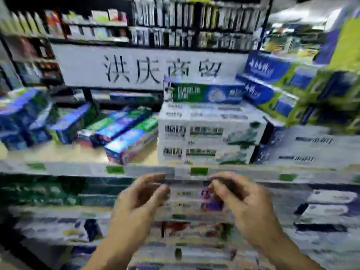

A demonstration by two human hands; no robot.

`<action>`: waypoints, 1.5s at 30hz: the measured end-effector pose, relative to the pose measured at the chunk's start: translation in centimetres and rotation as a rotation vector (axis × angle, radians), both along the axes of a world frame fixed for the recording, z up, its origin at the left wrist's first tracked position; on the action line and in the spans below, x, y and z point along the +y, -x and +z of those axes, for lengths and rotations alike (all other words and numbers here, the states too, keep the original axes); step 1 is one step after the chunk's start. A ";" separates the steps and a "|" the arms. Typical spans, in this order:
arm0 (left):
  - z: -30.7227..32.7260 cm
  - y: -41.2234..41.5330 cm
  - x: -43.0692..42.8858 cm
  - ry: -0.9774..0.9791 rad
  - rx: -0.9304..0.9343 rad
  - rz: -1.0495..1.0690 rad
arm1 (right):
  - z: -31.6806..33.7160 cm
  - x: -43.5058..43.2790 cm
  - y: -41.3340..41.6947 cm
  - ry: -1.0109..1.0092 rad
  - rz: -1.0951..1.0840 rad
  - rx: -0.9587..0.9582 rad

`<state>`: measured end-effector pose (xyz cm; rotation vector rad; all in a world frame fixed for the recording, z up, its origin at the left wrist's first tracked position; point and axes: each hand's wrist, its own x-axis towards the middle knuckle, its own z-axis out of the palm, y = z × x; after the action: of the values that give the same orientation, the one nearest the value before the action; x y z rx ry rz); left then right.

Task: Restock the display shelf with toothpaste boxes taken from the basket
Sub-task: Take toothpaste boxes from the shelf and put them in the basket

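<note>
Head view: left hand (pixel 140 195), right hand (pixel 239 193) loosely curled, empty, below shelf (pixel 58 168) front edge; likely between placements; next needs a box from unseen basket.

White sign (pixel 152 67), dark back racks (pixel 194 20), lit aisle (pixel 292 32)

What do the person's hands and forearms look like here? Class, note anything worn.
The left hand and right hand are bare, ungloved. Both forearms are uncovered too; no sleeve shows in frame. No watch or ring is visible, though blur could hide small items.
</note>
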<state>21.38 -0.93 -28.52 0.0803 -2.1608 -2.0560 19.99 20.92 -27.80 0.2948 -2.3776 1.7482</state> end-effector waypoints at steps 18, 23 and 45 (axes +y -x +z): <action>19.5 24.0 0.0 0.659 0.095 0.095 | 14.4 0.3 17.1 -1.007 -0.084 0.292; 17.5 26.3 -0.3 0.403 -0.119 -0.028 | 13.5 0.4 17.0 -0.908 -0.191 0.471; 19.3 21.7 -2.0 -0.173 0.132 0.193 | 15.8 0.4 13.1 -0.648 -0.451 0.778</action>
<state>-0.31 -2.89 -9.21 0.1617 -1.8208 -2.0697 6.90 21.32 -11.97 0.3859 -2.0841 0.4868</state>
